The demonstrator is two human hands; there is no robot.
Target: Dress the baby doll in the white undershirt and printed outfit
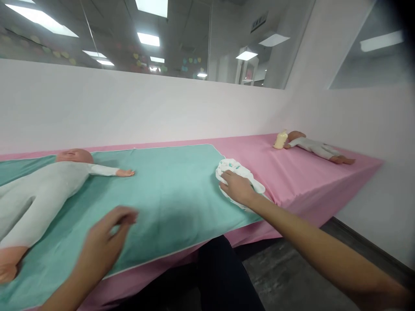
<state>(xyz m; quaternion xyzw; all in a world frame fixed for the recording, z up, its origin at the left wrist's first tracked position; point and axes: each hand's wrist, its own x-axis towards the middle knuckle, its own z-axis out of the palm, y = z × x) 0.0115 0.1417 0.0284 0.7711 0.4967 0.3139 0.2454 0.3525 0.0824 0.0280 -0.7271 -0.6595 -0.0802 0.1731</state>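
Note:
At the right end of the teal cloth point(175, 181), my right hand point(238, 186) has its curled fingers on a white diaper point(233, 165) with small green prints. The diaper looks bunched, and part of it lies hidden under the hand. My left hand point(105, 239) hovers over the cloth near its front edge, thumb and fingers curled towards each other in a loop. Nothing shows in it, though its fingertips are a little blurred. A baby doll point(42, 185) in a pale suit lies on its back to the left, one arm stretched towards the middle.
Pink fabric point(259, 160) covers the table beneath the teal cloth. Towards the far right corner lie a second doll point(314, 147) and a bottle point(280, 140) of pale yellow content. A white wall point(145, 103) with windows borders the back. My dark-clothed leg point(223, 276) is by the front edge.

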